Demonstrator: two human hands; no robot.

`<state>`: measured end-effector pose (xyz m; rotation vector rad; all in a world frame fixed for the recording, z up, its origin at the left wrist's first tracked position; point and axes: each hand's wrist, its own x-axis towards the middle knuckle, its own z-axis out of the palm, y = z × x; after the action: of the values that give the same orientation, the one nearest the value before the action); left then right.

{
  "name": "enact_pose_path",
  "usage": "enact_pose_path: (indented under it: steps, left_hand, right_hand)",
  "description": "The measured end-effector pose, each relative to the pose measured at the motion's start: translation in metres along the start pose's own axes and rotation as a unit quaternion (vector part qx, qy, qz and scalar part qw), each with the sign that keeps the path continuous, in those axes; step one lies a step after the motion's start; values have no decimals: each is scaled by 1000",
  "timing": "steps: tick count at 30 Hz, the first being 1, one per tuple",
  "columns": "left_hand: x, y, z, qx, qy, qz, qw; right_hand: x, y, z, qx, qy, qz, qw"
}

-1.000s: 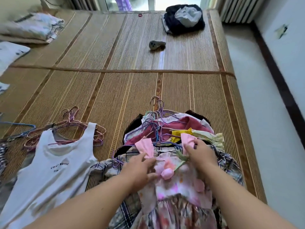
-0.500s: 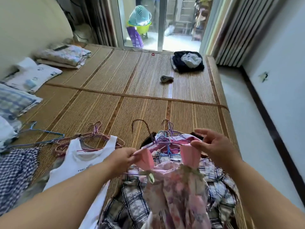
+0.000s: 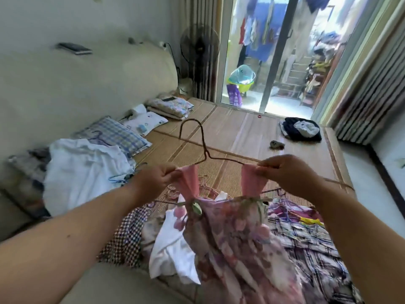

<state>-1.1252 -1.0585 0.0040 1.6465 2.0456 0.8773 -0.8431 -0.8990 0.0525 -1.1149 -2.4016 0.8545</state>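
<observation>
The floral dress (image 3: 230,233) hangs in the air in the near middle of the scene, above the bed's woven mat (image 3: 241,132). It is carried on a thin brown wire hanger (image 3: 203,145) whose hook rises up and to the left. Its two pink straps (image 3: 189,181) loop over the hanger's arms. The left hand (image 3: 153,181) has its fingers curled and pinches the top of the left strap at the wire's end. The right hand (image 3: 289,174) pinches the right strap and the wire in the same way. The skirt is smeared by motion and runs out of the bottom edge, so its hem is cut off.

Under the dress lie a white top (image 3: 173,242) and a small-checked cloth (image 3: 129,235), both partly covered by it. To the right are plaid garments (image 3: 311,249) with a tangle of coloured hangers (image 3: 285,207), half hidden behind the right forearm. At the left sits a heap of white clothes (image 3: 83,170) against a checked pillow (image 3: 116,134).

Far across the mat are a dark clothing bundle (image 3: 300,128) and a small grey object (image 3: 276,144), too blurred to name, possibly a remote. Beyond stand a fan (image 3: 199,44) and a glass door (image 3: 269,53).
</observation>
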Motion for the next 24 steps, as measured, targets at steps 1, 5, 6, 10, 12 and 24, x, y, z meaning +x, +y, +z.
enact_pose_path:
  steps: [1, 5, 6, 10, 12, 24]
  left_hand:
    - [-14, -9, -24, 16, 18, 1, 1000]
    - [-55, -37, -99, 98, 54, -11, 994]
    - [-63, -44, -115, 118, 51, -22, 991]
    - [-79, -78, -161, 166, 42, -74, 982]
    - [-81, -96, -178, 186, 57, -101, 976]
    - [-27, -217, -223, 279, 62, -187, 940]
  right_hand:
    - [2, -22, 13, 11, 10, -17, 1000]
    - [15, -89, 63, 39, 8, -69, 997]
    - [19, -103, 76, 39, 2, -76, 996]
    - [42, -141, 118, 25, -33, -94, 995]
    - [58, -154, 138, 21, -44, -100, 994]
    - [172, -173, 254, -56, -147, -116, 981]
